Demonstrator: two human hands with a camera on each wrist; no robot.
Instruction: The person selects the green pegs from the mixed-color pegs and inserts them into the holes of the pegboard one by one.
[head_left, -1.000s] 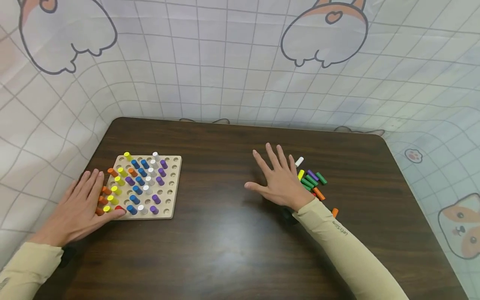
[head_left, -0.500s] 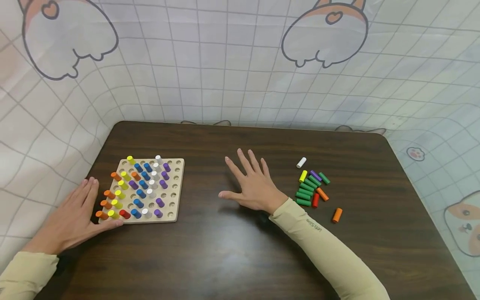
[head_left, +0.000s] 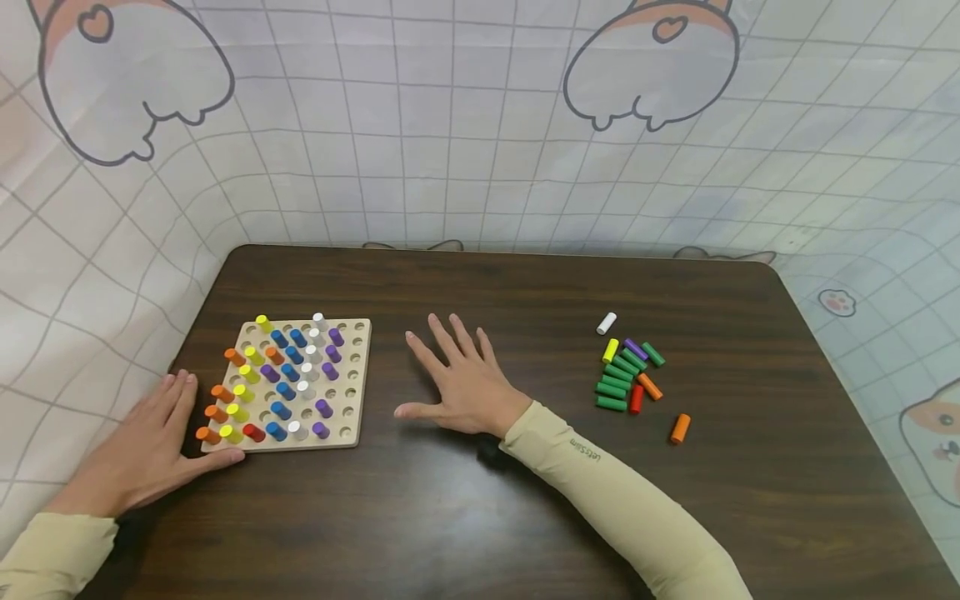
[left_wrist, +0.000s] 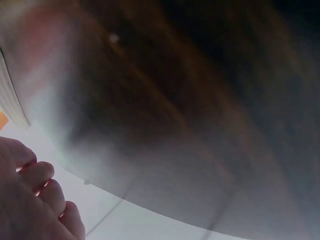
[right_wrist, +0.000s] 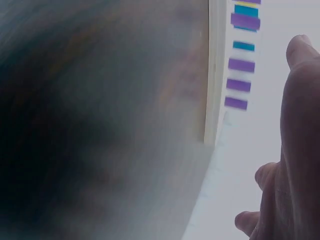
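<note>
A pale wooden pegboard [head_left: 362,392] lies on the left of the dark table. Orange, yellow, red, blue, white and purple pegs stand in its holes, while several holes on its right side are bare. At its front left corner rests my left hand [head_left: 142,450], fingers straight along the left side and thumb along the front edge; it grips nothing. My right hand [head_left: 465,383] hovers over the table right of the board, fingers spread, holding nothing. The right wrist view shows the board's edge [right_wrist: 212,75] and purple pegs [right_wrist: 239,85] near that hand.
Loose pegs lie on the right of the table: several green pegs [head_left: 615,383], a red peg [head_left: 637,399], a yellow peg [head_left: 611,350], a white peg [head_left: 606,323], a purple peg and two orange ones. A grid-patterned cloth [head_left: 480,125] surrounds the table's back and sides.
My right hand has moved left from beside the loose pegs toward the board, uncovering the pegs, fingers spread throughout. My left hand has drawn slightly back from the board's left side.
</note>
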